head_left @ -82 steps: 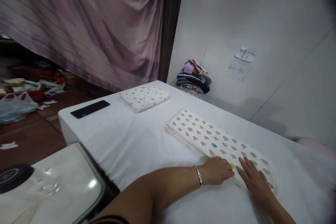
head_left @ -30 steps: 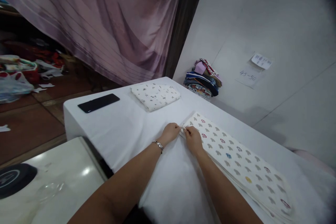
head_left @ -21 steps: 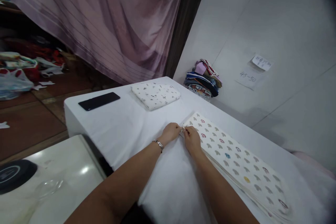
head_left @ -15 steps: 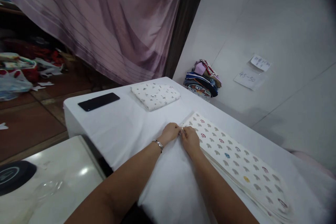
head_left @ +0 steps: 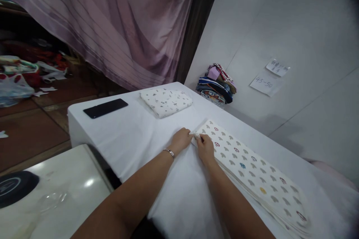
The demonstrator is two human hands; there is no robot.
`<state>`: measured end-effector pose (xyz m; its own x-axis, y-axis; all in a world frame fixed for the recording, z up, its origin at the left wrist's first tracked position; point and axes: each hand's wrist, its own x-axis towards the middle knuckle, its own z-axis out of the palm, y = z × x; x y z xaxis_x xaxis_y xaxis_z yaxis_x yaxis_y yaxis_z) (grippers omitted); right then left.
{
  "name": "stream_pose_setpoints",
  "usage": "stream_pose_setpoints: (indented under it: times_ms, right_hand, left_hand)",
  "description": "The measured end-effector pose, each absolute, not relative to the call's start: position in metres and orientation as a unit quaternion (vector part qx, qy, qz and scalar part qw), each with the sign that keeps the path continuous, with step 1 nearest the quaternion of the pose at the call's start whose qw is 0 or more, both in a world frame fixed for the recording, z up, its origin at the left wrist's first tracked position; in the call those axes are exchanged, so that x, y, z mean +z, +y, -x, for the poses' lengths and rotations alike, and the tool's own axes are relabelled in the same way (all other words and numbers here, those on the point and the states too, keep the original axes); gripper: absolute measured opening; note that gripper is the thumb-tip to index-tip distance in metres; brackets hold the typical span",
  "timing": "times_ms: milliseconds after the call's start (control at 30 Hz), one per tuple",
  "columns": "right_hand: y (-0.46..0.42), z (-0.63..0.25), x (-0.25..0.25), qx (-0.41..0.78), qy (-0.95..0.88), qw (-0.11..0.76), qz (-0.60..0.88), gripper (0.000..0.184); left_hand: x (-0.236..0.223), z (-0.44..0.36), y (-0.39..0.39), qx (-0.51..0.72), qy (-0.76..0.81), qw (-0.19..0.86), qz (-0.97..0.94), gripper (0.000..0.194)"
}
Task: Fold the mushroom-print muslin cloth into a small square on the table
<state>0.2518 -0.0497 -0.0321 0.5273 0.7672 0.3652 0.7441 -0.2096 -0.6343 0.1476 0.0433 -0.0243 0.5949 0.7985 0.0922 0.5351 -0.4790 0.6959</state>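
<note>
A long folded cream cloth [head_left: 251, 170] printed with grey shapes and a few red, blue and yellow ones lies along the right side of the white-covered table. At its far left corner my left hand [head_left: 181, 139] and my right hand [head_left: 206, 149] meet, almost touching. My right fingers are bunched round a bit of that corner, which sticks up between them. The left fingertips pinch the edge of the same corner; their exact grip is partly hidden. Farther off, a second folded white cloth [head_left: 166, 102] with small dark prints lies flat.
A black phone [head_left: 106, 108] lies at the table's left end. A stack of folded clothes [head_left: 215, 86] stands beyond the far edge by the wall. At lower left is a glossy white surface [head_left: 75, 179] with a black round object. A pink curtain [head_left: 126, 18] hangs behind.
My right hand has shifted slightly to the right and bunched the cloth's corner, so more white fabric shows between the fingers. My left hand has barely moved. The other things stay put.
</note>
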Motion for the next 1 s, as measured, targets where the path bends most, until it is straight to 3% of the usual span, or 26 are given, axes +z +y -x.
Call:
stream_pose_setpoints:
  times_ms: [167,433,667,833,1000]
  right_hand:
    - [-0.048,-0.252,-0.035,0.008,-0.481,0.422,0.768,0.029]
    - [-0.050,-0.251,-0.036,0.020,-0.458,0.459,0.761,0.028]
    - [-0.050,-0.250,-0.035,0.026,-0.466,0.441,0.767,0.028]
    - [-0.049,-0.251,-0.037,0.019,-0.471,0.433,0.768,0.028]
    - [-0.050,-0.248,-0.035,0.009,-0.469,0.452,0.759,0.026]
  left_hand:
    - [-0.022,-0.156,0.036,0.169,0.409,0.290,-0.849,0.021]
    - [-0.025,-0.156,0.047,0.187,0.402,0.424,-0.790,0.010]
    - [-0.022,-0.156,0.047,0.183,0.374,0.553,-0.722,0.031]
    - [-0.028,-0.157,0.046,0.174,0.403,0.556,-0.706,0.042]
    - [-0.032,-0.159,0.046,0.175,0.418,0.555,-0.697,0.042]
